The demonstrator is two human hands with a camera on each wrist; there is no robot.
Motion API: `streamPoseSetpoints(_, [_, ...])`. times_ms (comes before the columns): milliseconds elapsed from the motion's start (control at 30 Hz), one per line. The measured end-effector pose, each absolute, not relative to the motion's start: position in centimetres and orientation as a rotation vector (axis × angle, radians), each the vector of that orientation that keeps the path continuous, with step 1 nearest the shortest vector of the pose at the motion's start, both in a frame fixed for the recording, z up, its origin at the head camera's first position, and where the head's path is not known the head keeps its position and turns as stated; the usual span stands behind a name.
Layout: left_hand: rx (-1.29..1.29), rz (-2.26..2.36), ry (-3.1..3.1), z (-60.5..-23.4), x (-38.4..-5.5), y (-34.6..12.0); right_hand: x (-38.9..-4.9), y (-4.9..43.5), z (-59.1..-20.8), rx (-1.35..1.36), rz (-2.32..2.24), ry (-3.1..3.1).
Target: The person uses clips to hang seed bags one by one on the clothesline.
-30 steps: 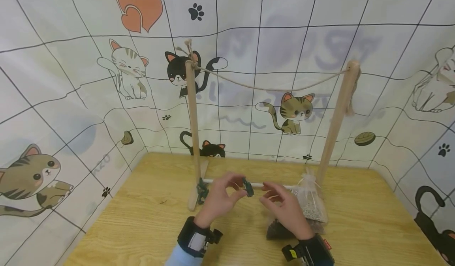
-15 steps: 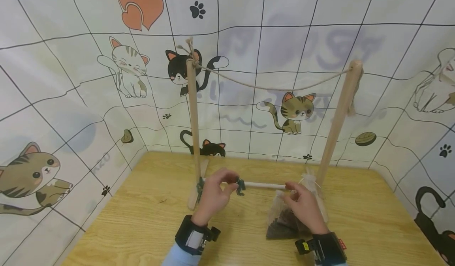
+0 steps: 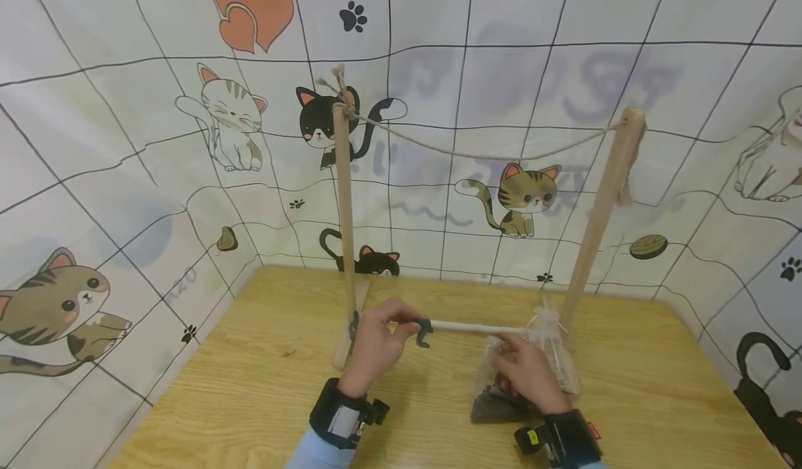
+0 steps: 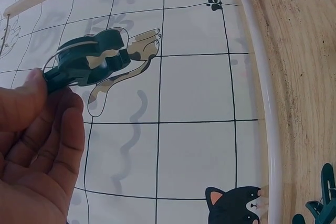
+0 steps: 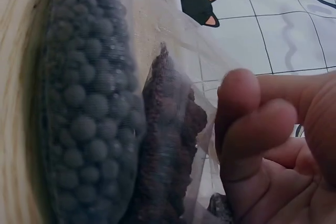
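My left hand [image 3: 378,347] pinches a green plastic clip [image 4: 94,59] between thumb and fingers, holding it up in front of the white crossbar [image 3: 470,326]. The clip has rounded jaws and a thin metal spring wire. At the right, my right hand [image 3: 531,371] has curled fingers at the top of a clear bag [image 5: 164,150] of dark reddish-brown lumps, and seems to pinch its thin edge. A bag of grey balls [image 5: 89,103] lies close beside it. More green clips [image 4: 326,192] sit by the left post, mostly hidden behind my left hand in the head view.
A wooden frame with a left post [image 3: 344,197] and a right post [image 3: 604,218] stands on the wood-grain table [image 3: 250,371]. A sagging string [image 3: 466,156] joins the post tops. A tied pale bag [image 3: 551,330] stands by the right post. Cat-print fabric [image 3: 426,72] surrounds the table.
My left hand has moved slightly left with the green clip. The right hand has moved away from the clip, to the right and down onto the clear bag.
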State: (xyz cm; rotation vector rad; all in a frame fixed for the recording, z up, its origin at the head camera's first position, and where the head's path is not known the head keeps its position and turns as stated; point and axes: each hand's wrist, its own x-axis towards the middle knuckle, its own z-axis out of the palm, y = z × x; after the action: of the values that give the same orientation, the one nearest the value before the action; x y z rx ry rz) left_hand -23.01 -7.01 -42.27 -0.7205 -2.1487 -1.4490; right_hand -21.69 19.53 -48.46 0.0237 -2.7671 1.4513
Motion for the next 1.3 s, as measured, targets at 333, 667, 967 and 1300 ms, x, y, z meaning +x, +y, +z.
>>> streamPoseSetpoints(333, [-0.699,-1.413,-2.179,-41.8,-22.9,-7.1,-21.8,19.6,-48.4,0.081,1.246,-2.768])
streamPoseSetpoints(667, [-0.747,-1.359,-2.12,-41.7,-22.9,-7.3,-21.1,19.1,-46.6,0.204,1.157,-2.646])
streamPoseSetpoints(967, [-0.645,-1.371,-2.047,-41.2,-22.5,-7.5,-20.2,17.9,-45.3,0.272,1.183,-2.517])
streamPoseSetpoints(1300, [-0.669,-1.283,-1.978,-39.8,-22.5,-8.7,-21.5,17.1,-44.0,0.366,1.168,-2.553])
